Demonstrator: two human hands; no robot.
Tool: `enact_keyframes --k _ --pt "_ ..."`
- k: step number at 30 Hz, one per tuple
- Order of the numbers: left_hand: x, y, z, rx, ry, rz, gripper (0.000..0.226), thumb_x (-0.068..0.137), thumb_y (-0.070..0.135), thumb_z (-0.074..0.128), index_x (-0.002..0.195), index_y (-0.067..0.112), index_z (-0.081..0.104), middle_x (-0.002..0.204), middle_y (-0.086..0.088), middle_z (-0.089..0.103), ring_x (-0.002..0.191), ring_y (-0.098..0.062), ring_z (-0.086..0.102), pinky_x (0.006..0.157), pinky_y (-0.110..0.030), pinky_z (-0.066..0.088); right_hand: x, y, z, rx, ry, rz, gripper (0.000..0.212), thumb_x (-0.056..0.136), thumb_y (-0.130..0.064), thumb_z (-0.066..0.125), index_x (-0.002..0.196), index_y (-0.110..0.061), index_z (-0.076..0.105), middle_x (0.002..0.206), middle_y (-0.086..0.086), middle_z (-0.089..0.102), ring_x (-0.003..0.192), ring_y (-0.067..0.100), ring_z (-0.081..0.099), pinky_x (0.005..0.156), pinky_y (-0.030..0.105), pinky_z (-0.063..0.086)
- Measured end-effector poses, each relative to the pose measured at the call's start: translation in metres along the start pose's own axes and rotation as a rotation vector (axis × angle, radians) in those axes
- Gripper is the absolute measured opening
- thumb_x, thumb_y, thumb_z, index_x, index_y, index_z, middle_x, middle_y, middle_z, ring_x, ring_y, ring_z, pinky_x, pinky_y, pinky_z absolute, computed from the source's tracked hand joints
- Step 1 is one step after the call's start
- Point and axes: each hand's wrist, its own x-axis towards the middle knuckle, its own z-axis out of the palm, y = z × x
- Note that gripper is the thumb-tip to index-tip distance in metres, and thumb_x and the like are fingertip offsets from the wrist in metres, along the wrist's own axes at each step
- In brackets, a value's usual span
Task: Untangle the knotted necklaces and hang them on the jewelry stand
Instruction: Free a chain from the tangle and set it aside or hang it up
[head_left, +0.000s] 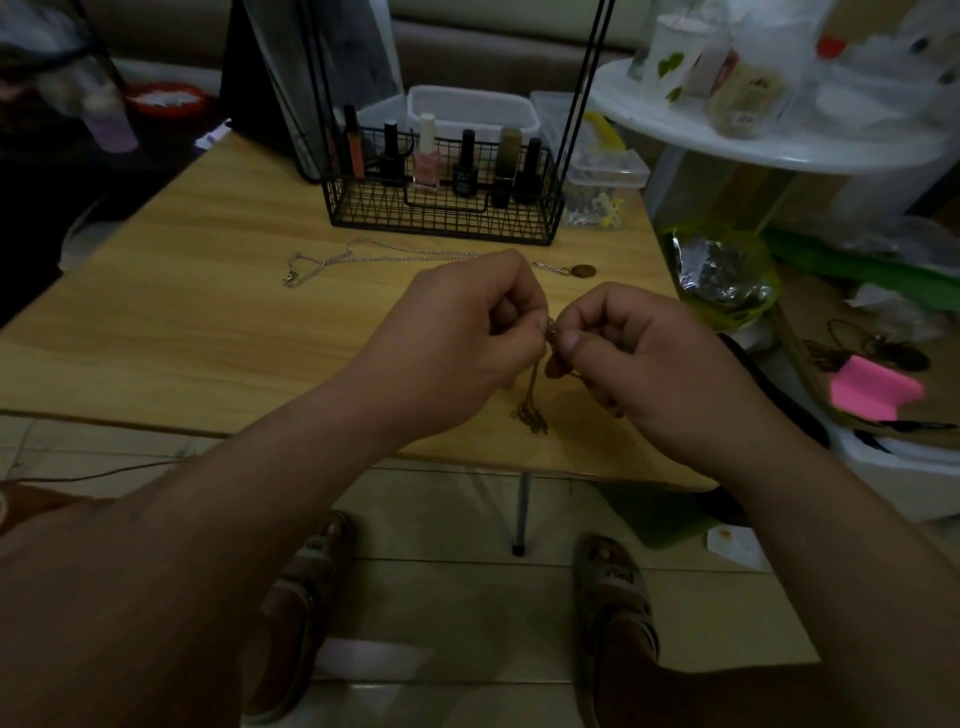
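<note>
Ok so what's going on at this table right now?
A person pinches a thin dark chain between left hand and right hand just above the wooden table, its bunched lower end dangling toward the tabletop. A silver necklace with a brown pendant lies flat behind the hands, in front of a black wire basket of bottles. Neither is hung yet.

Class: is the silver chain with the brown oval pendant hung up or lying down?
Lying down: the silver chain stretches flat across the light wooden table.
</note>
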Motion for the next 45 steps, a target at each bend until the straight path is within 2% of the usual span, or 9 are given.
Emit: enact_keyframes --k 6,11,14,16,23,26,32,39,45 --pt "0.002 -0.001 -0.002 -0.045 -0.023 -0.003 0.009 0.096 0.010 0.069 0.091 0.017 0.067 0.066 0.006 0.065 0.061 -0.012 0.067 0.055 -0.024 0.054 -0.001 -0.001 -0.004 -0.031 0.013 -0.049 0.004 0.097 -0.018 0.067 0.094 -0.017 0.071 0.079 0.001 0.073 0.070 0.001 0.066 0.064 0.014 0.049" --pt "0.003 0.002 0.001 -0.120 -0.005 -0.070 0.007 0.096 0.008 0.068 0.090 0.013 0.067 0.069 -0.002 0.068 0.059 -0.014 0.068 0.057 -0.029 0.057 0.000 0.003 -0.009 -0.038 0.003 -0.035 0.004 0.096 -0.020 0.067 0.092 -0.021 0.069 0.069 -0.009 0.065 0.065 0.003 0.061 0.061 0.014 0.048" --pt "0.006 0.004 0.002 -0.238 -0.003 -0.177 0.006 0.097 0.009 0.065 0.091 0.010 0.066 0.072 -0.005 0.072 0.061 -0.020 0.071 0.058 -0.032 0.056 0.000 0.003 -0.009 0.000 0.020 -0.049 0.005 0.094 -0.025 0.072 0.096 -0.022 0.068 0.067 0.002 0.057 0.062 0.009 0.052 0.058 0.020 0.042" --pt "0.007 0.006 0.002 -0.274 -0.010 -0.205 0.007 0.098 0.009 0.064 0.091 0.010 0.066 0.073 -0.006 0.073 0.060 -0.021 0.070 0.056 -0.030 0.054 -0.001 0.003 -0.007 -0.028 0.050 -0.076 0.007 0.093 -0.026 0.074 0.093 -0.021 0.069 0.071 0.011 0.058 0.062 0.007 0.048 0.057 0.014 0.038" --pt "0.007 0.009 0.004 -0.368 -0.091 -0.278 0.009 0.099 0.008 0.062 0.092 0.011 0.066 0.076 -0.005 0.074 0.061 -0.020 0.068 0.057 -0.028 0.054 -0.002 0.006 -0.010 -0.097 0.084 -0.140 0.004 0.094 -0.024 0.072 0.091 -0.024 0.069 0.075 0.005 0.061 0.065 0.005 0.052 0.060 0.011 0.040" --pt "0.006 0.008 0.004 -0.370 -0.098 -0.275 0.008 0.100 0.008 0.062 0.093 0.009 0.066 0.077 -0.005 0.074 0.062 -0.019 0.068 0.058 -0.027 0.054 -0.003 0.007 -0.009 -0.076 0.079 -0.144 0.005 0.094 -0.026 0.072 0.091 -0.025 0.070 0.075 0.005 0.062 0.068 0.013 0.056 0.062 0.019 0.043" --pt "0.006 0.007 0.002 -0.281 -0.119 -0.200 0.005 0.099 0.007 0.065 0.101 0.011 0.067 0.079 -0.004 0.074 0.065 -0.021 0.072 0.061 -0.031 0.059 -0.002 0.008 -0.013 -0.125 0.024 -0.181 0.006 0.097 -0.020 0.069 0.091 -0.019 0.068 0.072 -0.008 0.058 0.068 0.000 0.053 0.063 0.011 0.040" --pt "0.001 0.000 0.002 0.080 -0.147 -0.033 0.006 0.096 0.020 0.072 0.100 0.024 0.074 0.075 0.015 0.068 0.073 -0.005 0.069 0.061 -0.019 0.054 -0.003 0.013 -0.018 -0.227 -0.062 -0.169 0.003 0.095 -0.025 0.071 0.091 -0.024 0.072 0.077 -0.010 0.065 0.072 0.001 0.057 0.064 0.011 0.041" --pt "0.003 0.000 -0.003 0.036 -0.214 -0.039 0.006 0.095 0.016 0.073 0.093 0.020 0.069 0.073 0.005 0.070 0.066 -0.010 0.069 0.058 -0.025 0.056 -0.003 0.012 -0.020 -0.228 -0.088 -0.145 0.003 0.093 -0.027 0.071 0.093 -0.026 0.073 0.081 -0.010 0.067 0.077 0.001 0.061 0.067 0.007 0.041"
